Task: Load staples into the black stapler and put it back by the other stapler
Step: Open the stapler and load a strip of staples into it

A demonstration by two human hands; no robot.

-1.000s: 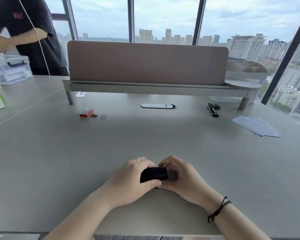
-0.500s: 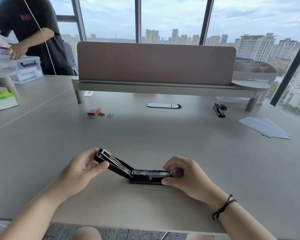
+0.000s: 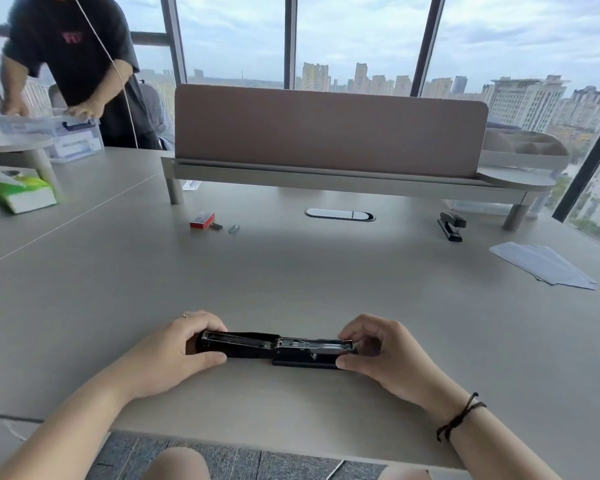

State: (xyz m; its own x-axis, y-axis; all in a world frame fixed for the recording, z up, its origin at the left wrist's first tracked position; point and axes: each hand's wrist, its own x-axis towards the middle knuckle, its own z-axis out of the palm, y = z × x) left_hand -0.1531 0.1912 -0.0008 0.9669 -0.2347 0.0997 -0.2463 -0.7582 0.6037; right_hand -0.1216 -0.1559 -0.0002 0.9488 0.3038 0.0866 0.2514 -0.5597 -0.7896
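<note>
The black stapler lies near the table's front edge, swung fully open and flat, its metal staple channel facing up. My left hand grips the lid end on the left. My right hand holds the base end on the right. A red staple box sits far back on the left, with two loose staple strips just right of it. The other black stapler stands closed at the far right, near the shelf leg.
A low shelf with a pink divider panel runs across the back. White papers lie at the right. A green tissue pack lies at the far left. Another person stands at the far left by a clear bin.
The stapler was shut between both hands a second ago. My left hand swung the lid open to the left, and it now lies flat in line with the base.
</note>
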